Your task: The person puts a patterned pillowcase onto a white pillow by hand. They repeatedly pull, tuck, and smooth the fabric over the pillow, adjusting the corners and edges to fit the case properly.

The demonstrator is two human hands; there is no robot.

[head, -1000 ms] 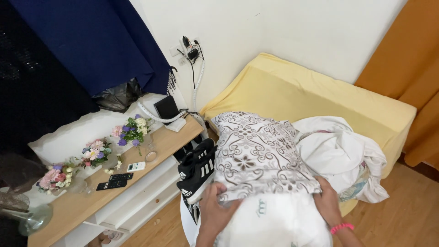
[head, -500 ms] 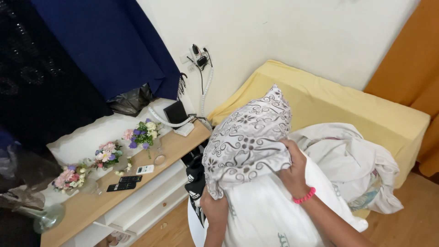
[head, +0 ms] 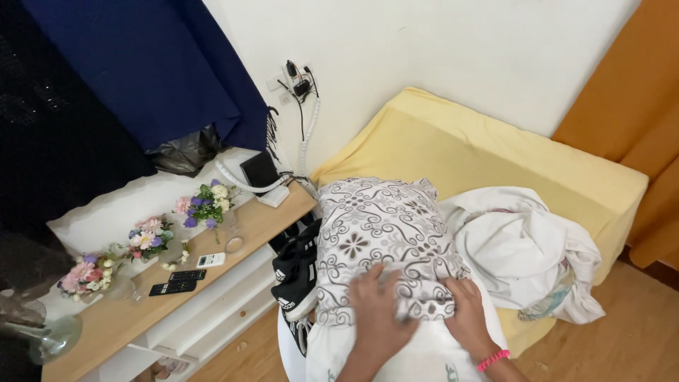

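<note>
The person's left hand (head: 378, 311) and right hand (head: 467, 318) both lie flat, palms down, fingers spread, on the near end of a patterned cloth (head: 375, 233) with grey scrollwork on white. Neither hand is clenched; whether the fingertips pinch any fabric cannot be told, since the pattern hides the edges. A pink wristband (head: 493, 359) sits on the right wrist.

Half a second ago the cloth stood lifted, its far corner raised toward twelve o'clock with the right hand gripping it from the side. Now it lies spread and flat over a white sheet (head: 424, 361) at six o'clock, so it has been laid down and the hands have moved onto its near edge, pressing or smoothing it.

The cloth rests at the middle of the view, its far end toward the yellow bed (head: 460, 141) at one o'clock. A heap of white laundry (head: 523, 247) lies just beside it at three o'clock. A black garment with white stripes (head: 300, 272) touches its edge at nine o'clock. Farther toward nine o'clock runs a wooden shelf (head: 141, 311) bearing small flower bunches (head: 205, 205) and two remote controls (head: 173, 286). A blue curtain (head: 155, 64) hangs at eleven o'clock.
</note>
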